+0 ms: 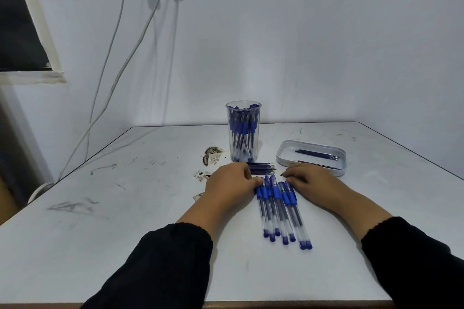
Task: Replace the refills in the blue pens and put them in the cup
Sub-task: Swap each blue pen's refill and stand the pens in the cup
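Left hand (232,183) curled, fingertips on blue pens (281,208); right hand (310,183) curled, grip unclear

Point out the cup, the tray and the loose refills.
cup (243,133): head view, middle of its clear wall.
tray (286,158): head view, left rim.
loose refills (261,168): head view, middle of the bundle.
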A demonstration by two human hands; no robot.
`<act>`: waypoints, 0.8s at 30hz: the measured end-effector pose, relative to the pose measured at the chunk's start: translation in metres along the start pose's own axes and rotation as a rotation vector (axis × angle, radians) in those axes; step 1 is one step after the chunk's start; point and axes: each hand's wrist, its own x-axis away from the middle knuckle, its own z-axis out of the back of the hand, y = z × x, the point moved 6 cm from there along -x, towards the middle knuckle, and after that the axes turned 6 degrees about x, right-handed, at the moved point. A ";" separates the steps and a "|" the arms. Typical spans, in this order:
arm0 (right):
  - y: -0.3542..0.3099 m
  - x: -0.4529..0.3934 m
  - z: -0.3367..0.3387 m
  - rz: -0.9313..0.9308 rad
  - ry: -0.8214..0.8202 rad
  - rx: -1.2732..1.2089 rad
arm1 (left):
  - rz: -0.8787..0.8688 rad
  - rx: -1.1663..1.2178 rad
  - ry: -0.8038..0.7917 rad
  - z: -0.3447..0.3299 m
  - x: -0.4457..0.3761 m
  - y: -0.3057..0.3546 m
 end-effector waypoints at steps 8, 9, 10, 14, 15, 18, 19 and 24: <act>0.001 0.000 0.000 -0.007 0.005 -0.013 | 0.006 0.057 -0.087 -0.003 -0.008 -0.002; 0.001 0.000 0.000 -0.006 0.004 -0.013 | 0.007 0.055 -0.099 -0.003 -0.009 -0.002; 0.001 0.000 0.000 -0.005 0.005 -0.016 | 0.007 0.053 -0.108 -0.004 -0.011 -0.003; 0.001 -0.001 0.000 -0.003 0.005 -0.021 | -0.007 0.046 -0.114 -0.004 -0.012 -0.003; 0.001 -0.001 0.000 -0.005 0.004 -0.021 | -0.014 0.045 -0.113 -0.004 -0.012 -0.002; 0.001 -0.001 0.000 -0.009 0.000 -0.021 | -0.030 0.038 -0.115 -0.003 -0.011 0.000; 0.002 -0.001 -0.001 -0.010 -0.001 -0.020 | -0.035 0.034 -0.115 -0.003 -0.011 0.000; 0.003 -0.001 -0.001 -0.013 -0.002 -0.015 | -0.055 0.019 -0.109 -0.002 -0.010 0.002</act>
